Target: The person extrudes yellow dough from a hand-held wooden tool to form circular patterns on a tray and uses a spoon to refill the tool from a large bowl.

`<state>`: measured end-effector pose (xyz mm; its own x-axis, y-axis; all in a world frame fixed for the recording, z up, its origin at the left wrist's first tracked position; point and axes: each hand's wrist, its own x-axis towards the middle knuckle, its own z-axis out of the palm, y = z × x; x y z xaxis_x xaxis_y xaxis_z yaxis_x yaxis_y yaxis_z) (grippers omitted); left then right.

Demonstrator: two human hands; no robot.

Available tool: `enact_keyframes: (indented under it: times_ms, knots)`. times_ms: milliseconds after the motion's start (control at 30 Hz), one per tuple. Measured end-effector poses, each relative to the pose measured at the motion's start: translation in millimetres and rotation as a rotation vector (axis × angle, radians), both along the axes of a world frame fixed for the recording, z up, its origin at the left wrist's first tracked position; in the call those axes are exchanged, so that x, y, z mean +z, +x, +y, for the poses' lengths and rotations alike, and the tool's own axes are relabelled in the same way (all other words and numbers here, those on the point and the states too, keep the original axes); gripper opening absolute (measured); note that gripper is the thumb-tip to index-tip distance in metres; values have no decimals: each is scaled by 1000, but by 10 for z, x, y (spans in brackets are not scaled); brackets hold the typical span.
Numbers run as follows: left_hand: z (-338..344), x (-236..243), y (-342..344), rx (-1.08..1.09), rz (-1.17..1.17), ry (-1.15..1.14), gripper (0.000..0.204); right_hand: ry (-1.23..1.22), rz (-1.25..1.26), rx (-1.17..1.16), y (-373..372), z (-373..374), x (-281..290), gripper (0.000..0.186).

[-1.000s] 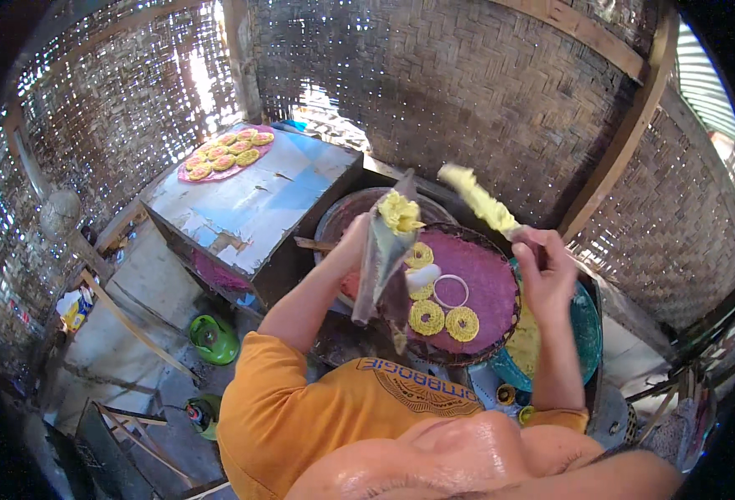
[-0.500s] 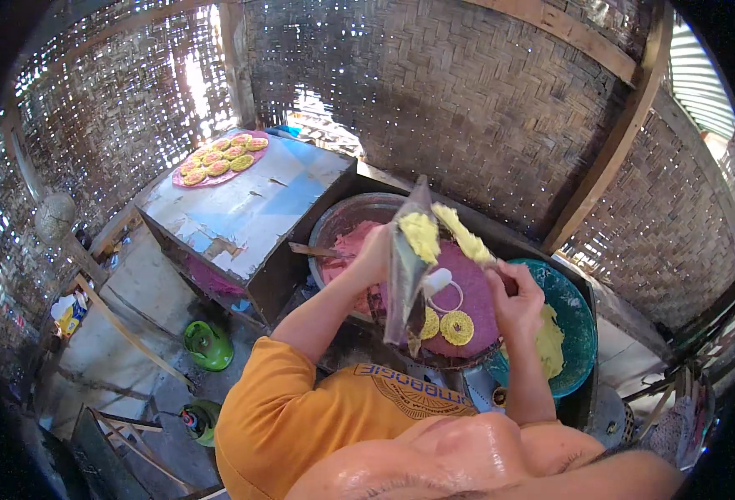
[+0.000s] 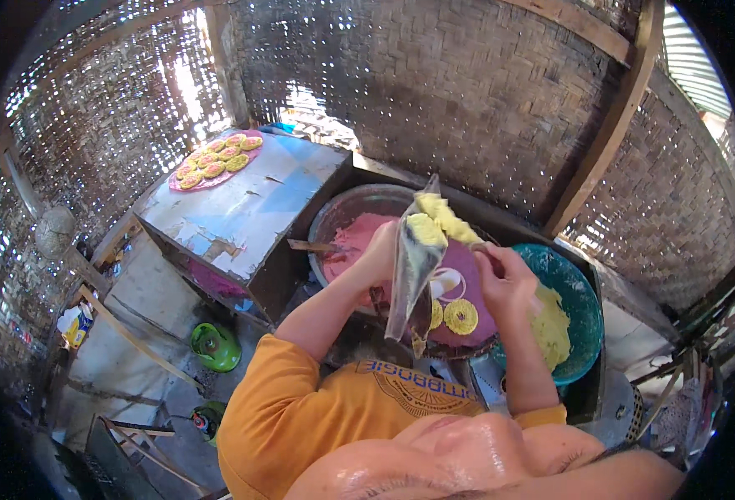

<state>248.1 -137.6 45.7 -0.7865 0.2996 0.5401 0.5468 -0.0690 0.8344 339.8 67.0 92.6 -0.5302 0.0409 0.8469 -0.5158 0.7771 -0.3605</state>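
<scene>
My left hand (image 3: 377, 254) grips a clear plastic piping bag (image 3: 411, 279) near its mouth, the pointed end hanging down. Yellow dough (image 3: 426, 231) sits inside the mouth. In my right hand (image 3: 505, 277) is a tool coated with a long lump of yellow dough (image 3: 453, 222), which meets the bag's opening; the dough hides the tool's kind. Below lies a round purple sheet (image 3: 484, 293) with yellow dough rings (image 3: 461, 317) and a white ring-shaped tool (image 3: 448, 284). A teal basin (image 3: 590, 292) at right contains more yellow dough (image 3: 550, 332).
Behind my left hand, a large basin (image 3: 327, 205) holds pink dough (image 3: 355, 237) and a wooden-handled tool (image 3: 311, 246). At left, a worn box table (image 3: 288, 187) bears yellow-and-pink pastries (image 3: 217, 158). Green gas cylinders (image 3: 216, 347) stand on the floor. Woven walls (image 3: 434, 100) enclose the space.
My right hand has moved slightly left and brought the dough-coated tool up against the bag's mouth. The gap between dough and bag has closed.
</scene>
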Motion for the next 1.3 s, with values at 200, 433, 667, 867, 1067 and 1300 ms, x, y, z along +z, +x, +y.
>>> enact_keyframes:
  times_ms: [200, 433, 667, 867, 1067, 1300]
  knots:
    - [-143, -20, -167, -479, -851, 721, 33, 84, -147, 156, 389, -32, -15, 19]
    - [50, 219, 21, -355, -375, 296, 40, -149, -206, -13, 63, 192, 10, 17]
    - [-174, 520, -68, -185, -534, 394, 36, -372, -364, 319, 385, 405, 23, 13]
    - [-84, 273, -195, -1066, -217, 953, 18, -602, -475, 429, 327, 464, 112, 10]
    - [257, 43, -52, -1211, -264, 1267, 20, -365, -645, 520, 198, 159, -208, 13]
    - [117, 189, 86, -1065, -403, 1443, 24, -437, -769, 544, 429, 134, -274, 12]
